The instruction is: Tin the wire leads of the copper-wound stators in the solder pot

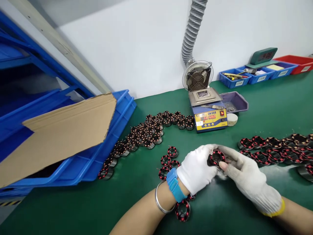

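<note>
My left hand [198, 168], in a white glove with a blue strap at the wrist, is closed around one side of a motor stator [217, 158]. Gripping the other side is my right hand [246, 173], gloved in white with a yellow cuff; its bare thumb tip presses on the stator's rim. The stator is a ring with red insulation and dark copper windings, tilted toward me above the table. Several similar stators [165, 160] stand just left of my left hand. One more stator [183, 210] lies below my left wrist, partly covered by the arm.
A solder pot [210, 117] with a lit display stands at the back, before a fan and grey hose [193, 29]. Stator rows [146, 130] run left; others [271, 153] sit right. Blue crates [97, 160] with cardboard [73, 130] flank the left edge. Tool bins [234, 78] line the wall.
</note>
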`<state>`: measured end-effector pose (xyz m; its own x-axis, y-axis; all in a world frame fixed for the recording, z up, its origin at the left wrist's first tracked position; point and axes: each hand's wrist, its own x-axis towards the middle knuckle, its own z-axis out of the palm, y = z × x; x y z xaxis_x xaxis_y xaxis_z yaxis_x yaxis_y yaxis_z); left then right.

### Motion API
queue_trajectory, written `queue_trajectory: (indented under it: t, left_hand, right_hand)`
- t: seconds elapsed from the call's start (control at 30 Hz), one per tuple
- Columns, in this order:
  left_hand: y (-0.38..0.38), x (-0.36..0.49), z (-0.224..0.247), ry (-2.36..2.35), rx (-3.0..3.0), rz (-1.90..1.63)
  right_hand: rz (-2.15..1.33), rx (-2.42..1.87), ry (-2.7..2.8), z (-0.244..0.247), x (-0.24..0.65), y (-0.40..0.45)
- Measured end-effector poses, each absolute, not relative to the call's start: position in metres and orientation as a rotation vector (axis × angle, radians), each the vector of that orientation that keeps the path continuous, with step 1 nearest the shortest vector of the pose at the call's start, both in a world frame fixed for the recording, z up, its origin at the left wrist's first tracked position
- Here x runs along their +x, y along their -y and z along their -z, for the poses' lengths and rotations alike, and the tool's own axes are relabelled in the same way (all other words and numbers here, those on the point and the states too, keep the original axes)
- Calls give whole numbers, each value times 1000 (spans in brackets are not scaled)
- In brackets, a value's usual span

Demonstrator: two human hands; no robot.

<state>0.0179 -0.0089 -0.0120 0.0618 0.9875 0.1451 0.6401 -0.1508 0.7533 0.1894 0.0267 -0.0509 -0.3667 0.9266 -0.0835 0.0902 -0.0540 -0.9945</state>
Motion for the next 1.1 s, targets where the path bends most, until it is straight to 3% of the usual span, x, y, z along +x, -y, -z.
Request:
queue_trajectory:
  t: [0.23, 0.43, 0.63, 0.8, 1.1]
  left_hand:
    - [6, 17, 11, -1675, 1804, -812]
    - [2, -18, -16, -1116, 1277, -633]
    - [4, -27, -29, -1152, 1264, -993]
    - [8, 12, -7, -1458, 1573, -963]
    - [20, -6, -26, -1181, 1196, -1365]
  right_hand:
    - [-1003, -1161, 1784, 50, 201, -31]
    - [-986, -1135, 1813, 45, 203, -33]
    - [-1003, -1194, 1754, 44, 203, -33]
    - [-979, -1088, 1766, 41, 202, -31]
    - [-1044, -1132, 1630, 36, 208, -31]
